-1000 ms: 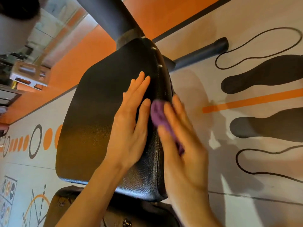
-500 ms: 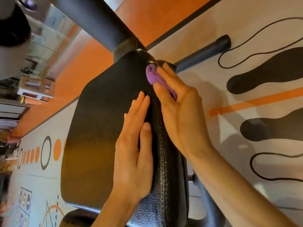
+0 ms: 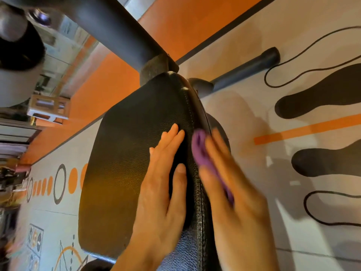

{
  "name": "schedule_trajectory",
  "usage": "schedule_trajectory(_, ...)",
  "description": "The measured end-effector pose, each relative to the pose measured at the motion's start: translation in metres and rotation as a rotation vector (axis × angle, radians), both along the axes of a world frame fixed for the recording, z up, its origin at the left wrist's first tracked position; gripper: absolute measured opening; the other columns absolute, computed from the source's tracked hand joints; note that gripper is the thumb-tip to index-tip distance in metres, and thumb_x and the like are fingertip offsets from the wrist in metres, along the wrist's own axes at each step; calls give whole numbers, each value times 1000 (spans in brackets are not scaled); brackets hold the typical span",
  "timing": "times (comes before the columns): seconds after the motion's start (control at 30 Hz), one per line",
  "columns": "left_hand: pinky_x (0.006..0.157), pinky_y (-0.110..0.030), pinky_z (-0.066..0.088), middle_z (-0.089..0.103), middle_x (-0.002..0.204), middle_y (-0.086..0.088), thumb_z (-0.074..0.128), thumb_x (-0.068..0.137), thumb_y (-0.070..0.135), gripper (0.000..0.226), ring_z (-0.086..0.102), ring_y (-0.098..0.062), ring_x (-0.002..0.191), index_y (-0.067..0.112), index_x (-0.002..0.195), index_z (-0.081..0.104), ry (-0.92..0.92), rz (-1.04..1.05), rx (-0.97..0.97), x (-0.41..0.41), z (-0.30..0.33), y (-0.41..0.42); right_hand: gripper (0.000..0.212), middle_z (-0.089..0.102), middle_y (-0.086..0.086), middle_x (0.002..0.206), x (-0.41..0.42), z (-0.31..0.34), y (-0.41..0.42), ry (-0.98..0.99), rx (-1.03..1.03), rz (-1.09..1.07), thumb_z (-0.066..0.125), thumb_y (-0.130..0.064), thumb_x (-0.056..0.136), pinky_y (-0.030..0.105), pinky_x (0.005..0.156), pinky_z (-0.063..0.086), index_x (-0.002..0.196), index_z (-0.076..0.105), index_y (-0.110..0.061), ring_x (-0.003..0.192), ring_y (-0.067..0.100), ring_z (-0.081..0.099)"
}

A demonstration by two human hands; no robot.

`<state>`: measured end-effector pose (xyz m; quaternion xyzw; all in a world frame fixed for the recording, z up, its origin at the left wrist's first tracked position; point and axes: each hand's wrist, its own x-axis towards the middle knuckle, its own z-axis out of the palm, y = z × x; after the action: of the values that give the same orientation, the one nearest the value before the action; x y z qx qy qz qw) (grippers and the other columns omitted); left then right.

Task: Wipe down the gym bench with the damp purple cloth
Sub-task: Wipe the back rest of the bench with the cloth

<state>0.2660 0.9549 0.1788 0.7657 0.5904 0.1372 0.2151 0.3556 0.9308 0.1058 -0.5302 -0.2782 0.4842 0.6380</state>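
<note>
The black padded gym bench [image 3: 125, 163] fills the middle of the view, its textured top facing me and its stitched right edge running down the frame. My left hand [image 3: 162, 194] lies flat and open on the top near that edge. My right hand [image 3: 232, 196], motion-blurred, presses the purple cloth [image 3: 201, 151] against the bench's right side. Most of the cloth is hidden under my fingers.
A thick dark frame tube [image 3: 121, 30] slants over the bench's far end. A dark floor bar [image 3: 246, 71] sticks out to the right. The pale floor has orange stripes [image 3: 304, 130], black footprint shapes [image 3: 320, 98] and an orange band [image 3: 109, 81]. Shelves and gear stand at the left.
My right hand with the cloth has slid back down the bench's right side from the far end toward me. The left hand has stayed flat on the top.
</note>
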Motion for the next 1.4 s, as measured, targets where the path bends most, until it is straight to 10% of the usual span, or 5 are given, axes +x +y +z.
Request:
schedule_trajectory(0.2,121,-40,24,39,154,15,38,103,31,44,29,-1,144,31,147,40,9,206,64,3,-5,72,37,62,-9,127,15,-5,53,84,80,80,46,-25,101,26,103,45,138,51,-22,120,-1,55)
schedule_trajectory(0.47,122,-41,22,33,156,16,33,99,36,50,26,-2,146,32,149,36,-6,186,55,6,-22,86,28,54,-45,111,19,7,27,-91,89,154,44,-47,94,4,91,41,118,44,-63,108,-22,50)
schedule_trajectory(0.67,122,-37,24,33,155,20,34,99,34,50,25,1,146,33,149,35,6,195,63,9,-23,86,31,68,-6,107,35,-9,152,106,43,289,43,-29,101,22,87,53,129,57,-30,102,8,63)
schedule_trajectory(0.83,120,-32,27,33,154,23,34,98,34,51,24,2,145,34,148,36,-9,189,73,8,-23,87,33,60,-38,115,31,22,60,171,9,151,54,-31,94,-3,81,40,123,55,-49,108,-19,54)
schedule_trajectory(1.4,120,-32,26,33,155,19,36,99,29,50,25,4,145,31,149,36,-15,185,100,9,-24,86,32,57,-33,109,30,10,145,-149,97,311,47,-27,99,3,89,43,130,53,-33,100,-21,53)
